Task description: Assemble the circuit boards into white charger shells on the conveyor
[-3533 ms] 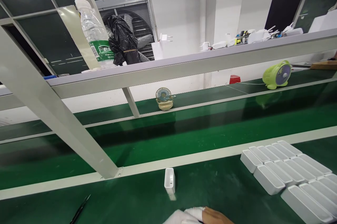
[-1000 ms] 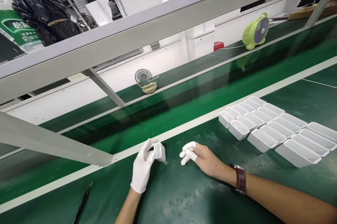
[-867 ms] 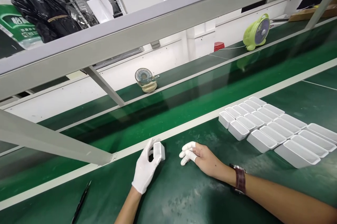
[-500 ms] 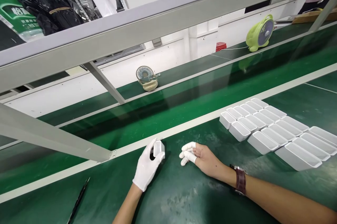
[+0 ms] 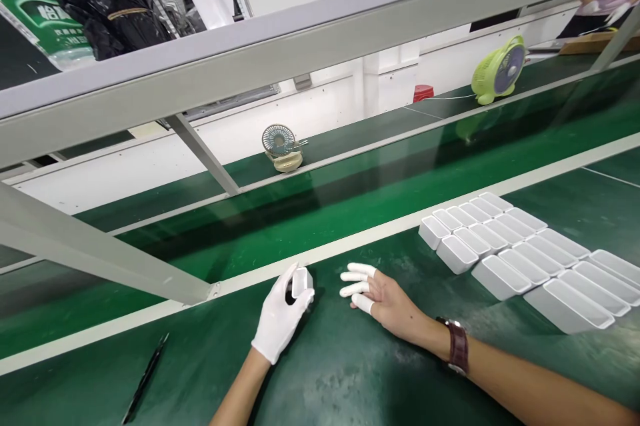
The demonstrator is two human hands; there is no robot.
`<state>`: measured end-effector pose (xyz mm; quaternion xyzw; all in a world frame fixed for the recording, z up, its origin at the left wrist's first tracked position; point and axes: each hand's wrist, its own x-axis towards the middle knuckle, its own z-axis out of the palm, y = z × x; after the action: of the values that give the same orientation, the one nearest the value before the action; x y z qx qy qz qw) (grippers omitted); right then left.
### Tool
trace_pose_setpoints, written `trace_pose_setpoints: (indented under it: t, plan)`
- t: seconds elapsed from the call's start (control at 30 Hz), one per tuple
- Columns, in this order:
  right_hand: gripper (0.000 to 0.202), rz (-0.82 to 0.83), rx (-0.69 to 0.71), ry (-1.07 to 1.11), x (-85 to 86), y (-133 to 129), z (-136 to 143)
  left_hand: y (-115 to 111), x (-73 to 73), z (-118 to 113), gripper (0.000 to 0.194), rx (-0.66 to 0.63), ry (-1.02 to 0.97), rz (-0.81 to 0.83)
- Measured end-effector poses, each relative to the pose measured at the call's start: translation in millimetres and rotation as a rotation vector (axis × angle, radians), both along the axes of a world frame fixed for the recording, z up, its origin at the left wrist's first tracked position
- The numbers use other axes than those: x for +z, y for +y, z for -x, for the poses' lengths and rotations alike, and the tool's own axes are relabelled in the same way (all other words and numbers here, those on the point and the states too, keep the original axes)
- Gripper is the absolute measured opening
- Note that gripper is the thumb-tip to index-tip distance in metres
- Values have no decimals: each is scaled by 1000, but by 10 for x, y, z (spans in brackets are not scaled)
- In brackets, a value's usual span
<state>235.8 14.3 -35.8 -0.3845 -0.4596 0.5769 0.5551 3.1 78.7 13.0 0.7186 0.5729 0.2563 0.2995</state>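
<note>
My left hand [image 5: 280,316], in a white glove, is closed around a small white rectangular box [image 5: 302,283] just above the green work surface [image 5: 320,373]. Thumb and fingers grip its sides. To the right of it, my right hand [image 5: 383,296] wears white finger cots and a brown-strapped watch [image 5: 457,345]. Its fingers point left, spread apart, with nothing between them. Rows of similar white boxes [image 5: 570,303] stand close together on the surface at the right, beyond my right forearm.
Black tweezers or a pen-like tool [image 5: 145,379] lie at the lower left. Past the pale edge strip runs a green conveyor belt [image 5: 325,206]. A small fan [image 5: 283,146] and a green fan [image 5: 500,71] stand behind it. A grey shelf beam [image 5: 280,46] crosses above; another person [image 5: 605,3] is far right.
The fingers of my right hand have spread out from a more curled pose. My left hand keeps its hold on the box. The view has shifted slightly.
</note>
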Motion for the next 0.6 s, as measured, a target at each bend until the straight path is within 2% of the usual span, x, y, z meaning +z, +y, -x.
trace_pose_setpoints:
  t: [0.13,0.2,0.33,0.43,0.5,0.6]
  plan:
    - [29,-38,37,-200,4,-57,27,2,-17,9,61,-2,-11,-14]
    - [21,-146,25,-362,42,-110,36,2,-27,14,60,-5,-11,-20]
    - [25,-514,26,-670,101,-231,48,0,-46,17,61,-12,-19,-17]
    - [29,-730,91,-891,111,-308,61,-4,-56,10,60,-3,-28,-16]
    - [30,-821,143,-1006,119,-345,74,-9,-57,5,58,5,-51,-17]
    - [28,-870,158,-1091,143,-371,95,-21,-55,4,57,-1,-99,-3]
